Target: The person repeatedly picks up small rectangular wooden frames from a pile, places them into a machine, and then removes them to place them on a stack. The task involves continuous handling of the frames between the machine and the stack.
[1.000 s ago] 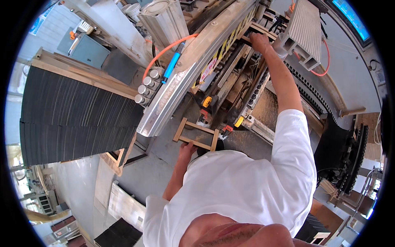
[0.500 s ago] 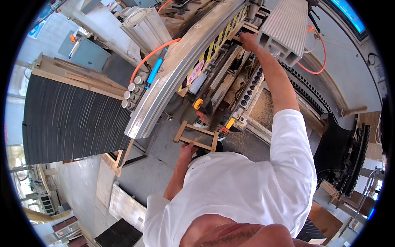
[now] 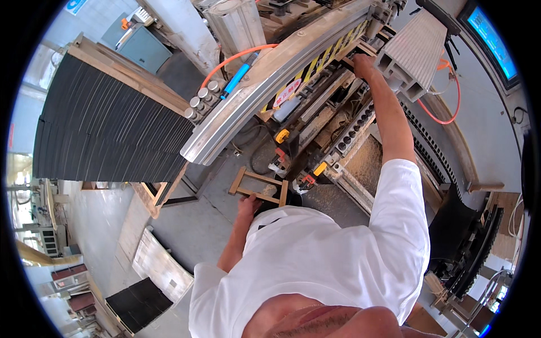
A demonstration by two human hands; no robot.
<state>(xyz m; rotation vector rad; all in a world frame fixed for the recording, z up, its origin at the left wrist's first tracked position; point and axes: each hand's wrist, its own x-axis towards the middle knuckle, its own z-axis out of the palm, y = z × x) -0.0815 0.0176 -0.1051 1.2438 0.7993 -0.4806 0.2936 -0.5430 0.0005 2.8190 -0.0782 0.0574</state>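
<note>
Low in front of my body, my left hand (image 3: 247, 205) is closed on one rail of a small rectangular wooden frame (image 3: 262, 178). The frame is held out over the floor, and its open middle shows dark and grey behind it. My right arm reaches far forward into a woodworking machine (image 3: 318, 115). There my right hand (image 3: 364, 66) is closed at the near side of a second wooden frame (image 3: 341, 54), under the black-and-yellow striped guard (image 3: 321, 61). The fingertips of that hand are partly hidden.
A ribbed aluminium beam (image 3: 414, 48) stands just right of my right hand. Yellow knobs (image 3: 282, 136) and sawdust (image 3: 360, 160) lie on the machine's near end. A tall stack of black panels (image 3: 107, 118) fills the left. A lit screen (image 3: 491, 42) is at upper right.
The whole view has shifted slightly as my head turned. Both hands keep their hold, the left on its wooden frame and the right on the frame in the machine.
</note>
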